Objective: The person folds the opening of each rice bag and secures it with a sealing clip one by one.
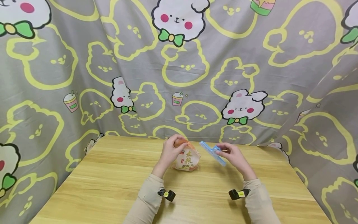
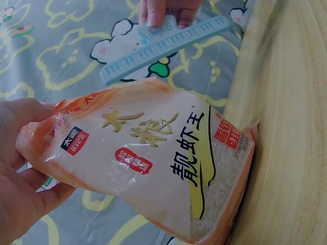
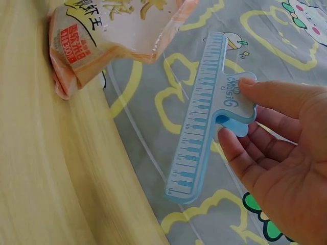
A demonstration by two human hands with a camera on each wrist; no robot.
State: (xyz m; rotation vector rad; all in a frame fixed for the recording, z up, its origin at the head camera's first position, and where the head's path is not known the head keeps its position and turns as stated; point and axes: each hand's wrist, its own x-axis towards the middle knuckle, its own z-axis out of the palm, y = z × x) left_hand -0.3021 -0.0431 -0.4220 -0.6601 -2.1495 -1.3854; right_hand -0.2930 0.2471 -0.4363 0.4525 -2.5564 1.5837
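Observation:
My left hand (image 1: 172,151) grips the gathered orange top of a plastic rice bag (image 1: 186,161), which stands upright with its base at the wooden table. In the left wrist view the bag (image 2: 148,153) shows white rice through a window near its bottom, and the hand (image 2: 30,178) holds its upper end. My right hand (image 3: 286,138) pinches the handle of a light blue clip (image 3: 196,122) with a piano-key pattern, thumb on one side and fingers on the other. The clip hangs tilted to the right of the bag, apart from it.
A wooden table (image 1: 106,180) lies under both hands. Behind it and at both sides hangs a grey curtain (image 1: 195,93) with yellow outlines and white cartoon animals. Black camera mounts (image 1: 167,194) are strapped on both wrists.

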